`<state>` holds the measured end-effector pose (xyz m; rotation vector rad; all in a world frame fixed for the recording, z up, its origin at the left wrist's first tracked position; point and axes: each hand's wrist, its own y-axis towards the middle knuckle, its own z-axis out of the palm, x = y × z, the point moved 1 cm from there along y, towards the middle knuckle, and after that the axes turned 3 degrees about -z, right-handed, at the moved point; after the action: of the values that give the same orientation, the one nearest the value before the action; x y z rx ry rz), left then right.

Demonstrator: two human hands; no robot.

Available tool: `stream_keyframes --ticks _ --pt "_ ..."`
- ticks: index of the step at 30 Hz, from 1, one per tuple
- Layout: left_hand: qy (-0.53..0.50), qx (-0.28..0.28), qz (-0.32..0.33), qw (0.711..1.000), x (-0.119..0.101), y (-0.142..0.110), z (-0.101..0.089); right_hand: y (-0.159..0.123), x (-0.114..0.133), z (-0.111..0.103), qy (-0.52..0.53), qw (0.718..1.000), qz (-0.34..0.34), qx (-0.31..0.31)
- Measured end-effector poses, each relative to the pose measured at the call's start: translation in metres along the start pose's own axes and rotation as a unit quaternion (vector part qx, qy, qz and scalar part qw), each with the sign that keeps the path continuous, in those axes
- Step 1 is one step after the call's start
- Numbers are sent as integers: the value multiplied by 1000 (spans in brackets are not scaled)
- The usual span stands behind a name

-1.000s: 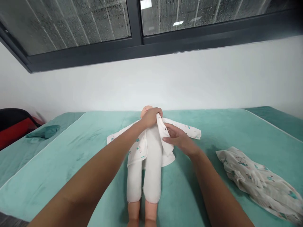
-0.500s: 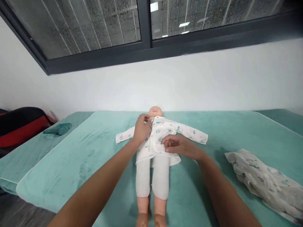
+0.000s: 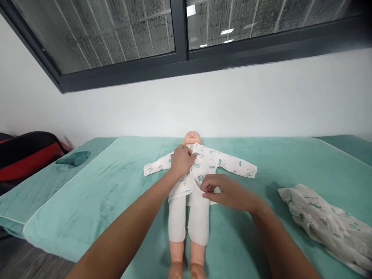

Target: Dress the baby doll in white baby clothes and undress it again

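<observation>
Through the head camera I read the grip of the right hand [image 3: 225, 190] as narrow: thumb and curled fingers pinch the lower edge of the printed jacket [image 3: 205, 159], drawing the hem up a little over the doll's hip. The left hand [image 3: 181, 161] lies at the far end of the same jacket, just below the neck, its thumb toward the right; I cannot tell how tight that grip is, since the back of the hand hides most of its fingertips from me.

The doll [image 3: 198, 217] lies face up between my two forearms, its head [image 3: 192, 136] at the far side and its bare feet [image 3: 176, 269] nearest me. Its legs are white down to the shins (cloth, by the look of it). The right sleeve [image 3: 238, 166] and the left sleeve [image 3: 157, 166] spread flat to either side.

All this rests on a green padded cover [image 3: 113, 193] with pale piping. Near right, well apart from the doll, I see a crumpled printed cloth [image 3: 325, 221]. Far left are a folded green piece [image 3: 73, 158] and a red and black object [image 3: 31, 153]. Beyond stands a white wall [image 3: 197, 104] under a dark-framed window [image 3: 116, 35], its glass beaded with drops.
</observation>
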<state>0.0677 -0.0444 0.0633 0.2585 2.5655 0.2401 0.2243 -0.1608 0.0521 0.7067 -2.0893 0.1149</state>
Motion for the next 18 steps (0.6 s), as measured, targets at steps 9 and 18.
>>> stream_keyframes --ticks 9,18 --pt "-181 -37 -23 983 18 -12 4 0 -56 -28 14 966 148 -213" --pt "-208 -56 -98 972 97 -68 2 11 -108 -18 -93 937 242 -234"
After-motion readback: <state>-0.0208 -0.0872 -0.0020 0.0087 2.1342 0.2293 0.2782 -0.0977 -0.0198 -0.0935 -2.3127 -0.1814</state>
